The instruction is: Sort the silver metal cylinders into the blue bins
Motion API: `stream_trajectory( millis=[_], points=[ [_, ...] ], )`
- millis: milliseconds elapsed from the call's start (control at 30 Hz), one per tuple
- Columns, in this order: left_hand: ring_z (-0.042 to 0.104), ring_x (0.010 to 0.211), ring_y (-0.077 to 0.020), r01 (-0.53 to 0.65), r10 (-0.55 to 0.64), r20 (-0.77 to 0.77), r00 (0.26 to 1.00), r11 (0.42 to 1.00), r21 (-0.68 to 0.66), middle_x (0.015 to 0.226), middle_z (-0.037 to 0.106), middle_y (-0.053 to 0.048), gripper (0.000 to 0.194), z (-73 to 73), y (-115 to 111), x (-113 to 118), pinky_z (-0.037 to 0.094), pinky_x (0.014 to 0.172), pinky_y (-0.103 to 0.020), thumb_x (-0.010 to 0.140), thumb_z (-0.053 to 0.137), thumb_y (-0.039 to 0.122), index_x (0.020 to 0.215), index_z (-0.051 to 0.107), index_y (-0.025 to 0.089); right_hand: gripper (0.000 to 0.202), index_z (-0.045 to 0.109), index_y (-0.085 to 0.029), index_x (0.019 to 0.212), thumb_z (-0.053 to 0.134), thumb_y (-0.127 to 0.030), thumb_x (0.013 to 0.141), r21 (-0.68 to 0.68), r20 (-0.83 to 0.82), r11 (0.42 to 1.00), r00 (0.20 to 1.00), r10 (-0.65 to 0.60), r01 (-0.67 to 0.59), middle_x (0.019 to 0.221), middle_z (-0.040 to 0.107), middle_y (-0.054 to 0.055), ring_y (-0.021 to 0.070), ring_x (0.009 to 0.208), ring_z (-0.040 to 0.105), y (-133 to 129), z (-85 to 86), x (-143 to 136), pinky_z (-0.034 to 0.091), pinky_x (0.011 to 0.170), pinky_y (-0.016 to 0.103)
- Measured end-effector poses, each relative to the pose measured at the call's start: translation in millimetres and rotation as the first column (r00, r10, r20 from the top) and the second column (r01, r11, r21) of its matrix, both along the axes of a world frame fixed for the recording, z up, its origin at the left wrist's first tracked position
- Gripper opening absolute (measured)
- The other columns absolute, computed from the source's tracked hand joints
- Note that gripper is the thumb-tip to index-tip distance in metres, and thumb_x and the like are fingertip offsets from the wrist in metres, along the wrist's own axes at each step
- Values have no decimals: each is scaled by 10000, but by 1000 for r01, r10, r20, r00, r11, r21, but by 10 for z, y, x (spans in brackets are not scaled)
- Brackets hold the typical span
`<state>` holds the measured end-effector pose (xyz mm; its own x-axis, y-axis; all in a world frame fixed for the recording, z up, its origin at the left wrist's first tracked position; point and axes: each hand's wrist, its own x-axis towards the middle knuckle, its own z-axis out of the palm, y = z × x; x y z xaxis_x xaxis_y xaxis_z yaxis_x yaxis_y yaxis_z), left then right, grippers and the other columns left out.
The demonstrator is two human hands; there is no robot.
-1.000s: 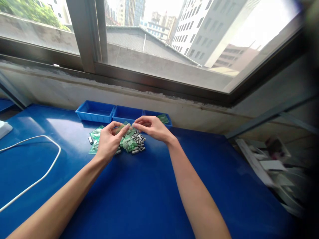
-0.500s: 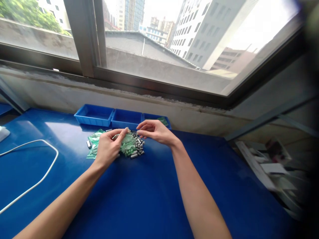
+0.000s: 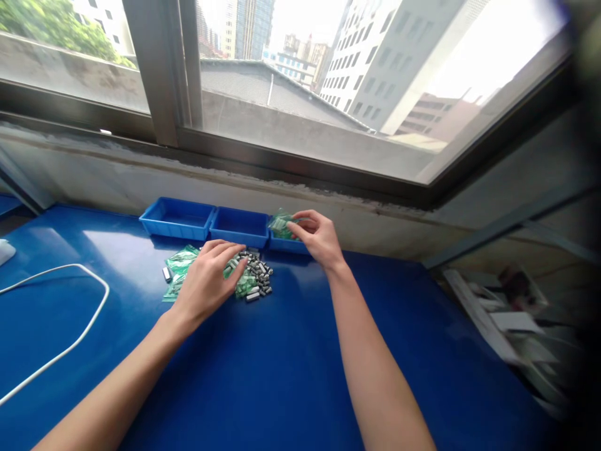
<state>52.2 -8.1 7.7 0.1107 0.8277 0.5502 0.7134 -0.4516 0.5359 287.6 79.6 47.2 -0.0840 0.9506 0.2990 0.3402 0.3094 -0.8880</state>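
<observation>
A green translucent plastic bag [image 3: 280, 223] is pinched in my right hand [image 3: 319, 238], over the rightmost blue bin [image 3: 293, 245]. What the bag contains is too small to make out. My left hand [image 3: 210, 275] hovers over the pile with fingers stretched out and the thumb apart, holding nothing that I can see. Beneath and beside it lie small grey metal cylinders [image 3: 257, 274] in a heap, together with more green plastic bags [image 3: 182, 260]. Part of the heap is hidden by the left hand.
Two more blue bins, the left one [image 3: 177, 233] and the middle one [image 3: 240, 241], stand in the same row by the wall. A single dark cylinder [image 3: 167, 274] lies left of the bags. A white cable [image 3: 101, 288] curves across the blue table [image 3: 263, 382] at left.
My right hand has moved right and slightly up, from the heap to the rightmost bin, now with a green bag in it. My left hand has let its pinch open above the heap.
</observation>
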Motion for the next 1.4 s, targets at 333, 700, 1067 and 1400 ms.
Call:
stream_trajectory(
  millis=[333, 700, 1067, 1400],
  points=[
    [530, 1142, -343, 25, -38, -387, 921, 999, -39, 1175, 689, -117, 399, -71, -22, -15, 483, 971, -507, 873, 627, 500, 1112, 723, 196, 240, 742, -173, 972, 677, -258, 758, 281, 474, 876, 737, -481, 391, 848, 705, 88, 245, 770, 664, 138, -285, 395, 515, 788, 384],
    [542, 1038, -306, 5, -24, -440, 898, 999, -44, 1112, 650, -123, 394, -79, 6, -47, 497, 912, -447, 899, 594, 540, 1031, 678, 178, 167, 733, -180, 910, 604, -262, 844, 405, 377, 882, 835, -400, 240, 973, 655, 85, 181, 724, 609, 32, -60, 116, 511, 764, 329],
    [510, 938, -287, -57, 38, -523, 852, 998, -20, 1036, 563, -122, 351, -138, 62, -14, 475, 847, -430, 936, 537, 525, 959, 617, 184, 174, 727, -182, 899, 569, -246, 863, 415, 349, 892, 874, -337, 178, 982, 686, 66, 149, 680, 613, -56, 83, -39, 516, 741, 305],
    [528, 869, -239, 16, -29, -403, 915, 999, -35, 926, 558, -78, 223, -77, 74, 10, 455, 798, -373, 986, 492, 373, 855, 544, 199, 195, 727, -182, 918, 587, -306, 864, 335, 262, 920, 918, -298, 203, 928, 722, 62, 154, 680, 625, -68, 97, -58, 514, 691, 295]
  ],
)
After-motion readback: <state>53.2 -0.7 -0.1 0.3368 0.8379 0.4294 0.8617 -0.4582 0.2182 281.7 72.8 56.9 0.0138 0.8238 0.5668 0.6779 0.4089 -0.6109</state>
